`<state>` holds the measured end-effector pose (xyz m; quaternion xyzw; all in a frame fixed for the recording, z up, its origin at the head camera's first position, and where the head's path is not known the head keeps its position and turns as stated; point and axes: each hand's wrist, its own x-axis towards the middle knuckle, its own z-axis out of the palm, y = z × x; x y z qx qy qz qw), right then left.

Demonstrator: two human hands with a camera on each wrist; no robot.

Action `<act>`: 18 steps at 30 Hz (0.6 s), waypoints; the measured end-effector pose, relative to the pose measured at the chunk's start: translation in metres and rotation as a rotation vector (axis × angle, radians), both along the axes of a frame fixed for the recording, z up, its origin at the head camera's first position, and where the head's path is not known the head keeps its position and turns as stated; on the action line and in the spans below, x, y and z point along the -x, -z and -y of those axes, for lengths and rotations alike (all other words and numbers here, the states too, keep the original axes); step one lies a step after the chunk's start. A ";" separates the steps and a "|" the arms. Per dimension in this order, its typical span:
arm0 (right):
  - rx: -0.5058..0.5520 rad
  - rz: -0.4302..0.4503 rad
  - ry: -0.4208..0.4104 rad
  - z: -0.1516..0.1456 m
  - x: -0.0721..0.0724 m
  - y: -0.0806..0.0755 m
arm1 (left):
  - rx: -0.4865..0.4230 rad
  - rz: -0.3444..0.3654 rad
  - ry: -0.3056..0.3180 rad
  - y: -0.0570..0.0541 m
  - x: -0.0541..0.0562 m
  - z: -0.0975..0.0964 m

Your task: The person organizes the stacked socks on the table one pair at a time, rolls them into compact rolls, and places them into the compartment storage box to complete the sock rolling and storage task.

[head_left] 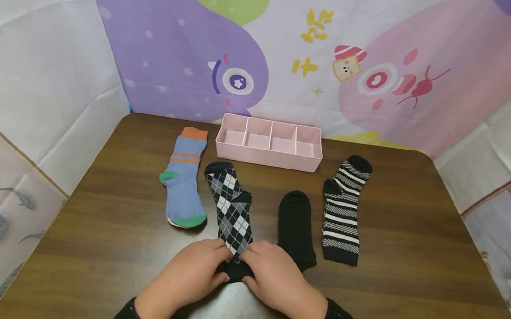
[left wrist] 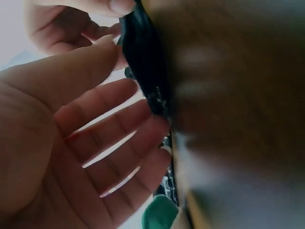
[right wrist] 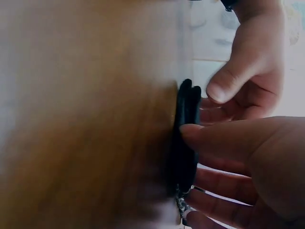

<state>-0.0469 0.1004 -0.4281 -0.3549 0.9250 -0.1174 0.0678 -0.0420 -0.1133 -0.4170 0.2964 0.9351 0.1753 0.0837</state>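
A black, grey and white argyle sock (head_left: pixel 234 221) lies on the table, toe away from me, its black cuff (head_left: pixel 233 271) nearest me. My right hand (head_left: pixel 272 277) pinches the cuff from the right; in the right wrist view its thumb presses the cuff's folded edge (right wrist: pixel 183 152). From the other side my left hand (head_left: pixel 193 270) rests its fairly straight fingers (left wrist: pixel 128 138) on the sock, thumb tip beside the cuff. A plain black sock (head_left: pixel 296 225) lies right of the argyle one, partly behind my right hand.
On the left lies a blue sock (head_left: pixel 186 179) with orange cuff and green heel and toe. A black-and-white striped sock (head_left: pixel 344 213) is at the right. A pink box (head_left: pixel 269 155) with several compartments stands at the back, before a cartoon-printed cloth (head_left: pixel 294 98).
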 end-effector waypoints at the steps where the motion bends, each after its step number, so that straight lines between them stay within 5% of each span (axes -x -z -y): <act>1: 0.001 0.006 -0.003 0.000 0.002 0.000 | 0.008 0.026 -0.002 0.000 0.002 -0.001; 10: -0.007 0.086 -0.060 -0.001 0.019 -0.006 | 0.036 0.224 0.008 -0.003 0.028 -0.009; 18: -0.007 0.004 -0.105 -0.004 0.015 0.002 | -0.046 0.282 0.087 0.008 0.028 -0.002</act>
